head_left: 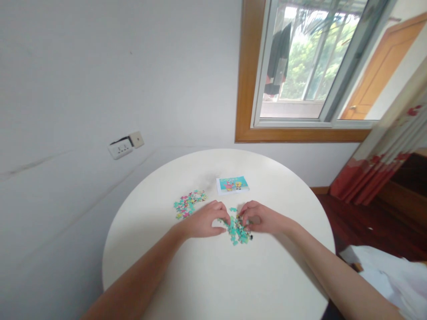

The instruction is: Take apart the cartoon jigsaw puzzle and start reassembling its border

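A loose pile of jigsaw puzzle pieces [236, 230], mostly turquoise with some dark and yellow bits, lies on the white round table [213, 275] between my hands. At the pile's left edge is my left hand [207, 220], its thumb apart from the bent fingers and the fingertips touching pieces. My right hand [262, 218] reaches in from the right, fingers curled down and thumb close to them; what sits between the fingertips is too small to make out. One turquoise piece [232, 209] lies just beyond the pile.
Farther left spreads a second group of puzzle pieces [189, 203] in pink, turquoise and yellow. A picture card [232, 184] with cartoon figures lies behind the pile. The wall carries a socket [120, 149]; a window [310, 66] and curtain [383, 151] are at the right.
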Tool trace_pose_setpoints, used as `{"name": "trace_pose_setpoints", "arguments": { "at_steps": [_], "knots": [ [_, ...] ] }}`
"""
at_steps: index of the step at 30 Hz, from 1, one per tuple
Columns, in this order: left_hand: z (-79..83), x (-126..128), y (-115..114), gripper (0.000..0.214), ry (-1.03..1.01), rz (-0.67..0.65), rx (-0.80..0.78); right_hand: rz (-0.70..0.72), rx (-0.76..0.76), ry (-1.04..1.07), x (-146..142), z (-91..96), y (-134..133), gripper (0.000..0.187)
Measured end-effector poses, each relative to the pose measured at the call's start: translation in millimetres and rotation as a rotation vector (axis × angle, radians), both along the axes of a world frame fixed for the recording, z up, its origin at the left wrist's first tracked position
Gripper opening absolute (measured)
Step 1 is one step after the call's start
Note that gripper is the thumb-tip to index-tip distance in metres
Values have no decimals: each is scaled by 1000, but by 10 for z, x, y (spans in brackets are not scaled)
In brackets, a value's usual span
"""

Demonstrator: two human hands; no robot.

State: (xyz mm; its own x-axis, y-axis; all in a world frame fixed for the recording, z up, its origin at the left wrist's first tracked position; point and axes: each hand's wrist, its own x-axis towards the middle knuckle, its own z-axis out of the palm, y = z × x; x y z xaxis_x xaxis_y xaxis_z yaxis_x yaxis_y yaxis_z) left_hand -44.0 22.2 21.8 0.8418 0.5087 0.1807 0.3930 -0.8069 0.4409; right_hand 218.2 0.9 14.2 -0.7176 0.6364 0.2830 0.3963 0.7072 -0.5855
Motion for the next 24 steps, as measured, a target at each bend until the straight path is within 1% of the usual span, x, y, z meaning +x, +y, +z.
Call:
{"name": "trace_pose_setpoints", "arguments": {
  "at_steps": [2, 6, 8, 19, 24],
  "knots": [
    [-7, -10, 12, 19, -9, 2, -9, -1, 3, 3, 3, -1, 0, 8],
    [-20, -25, 34, 24, -25, 11, -16, 17, 18, 1, 7, -9, 4, 19],
    [-25, -22, 35, 25, -21, 13, -12, 22, 22, -5, 7, -13, 6, 21],
    [-52, 39, 2, 16, -19, 48, 29, -25, 23, -16, 16, -23, 19, 14],
    [-62, 35, 11, 16, -20, 47, 33, -7, 36, 6, 28, -44, 51, 13]
  ]
}}
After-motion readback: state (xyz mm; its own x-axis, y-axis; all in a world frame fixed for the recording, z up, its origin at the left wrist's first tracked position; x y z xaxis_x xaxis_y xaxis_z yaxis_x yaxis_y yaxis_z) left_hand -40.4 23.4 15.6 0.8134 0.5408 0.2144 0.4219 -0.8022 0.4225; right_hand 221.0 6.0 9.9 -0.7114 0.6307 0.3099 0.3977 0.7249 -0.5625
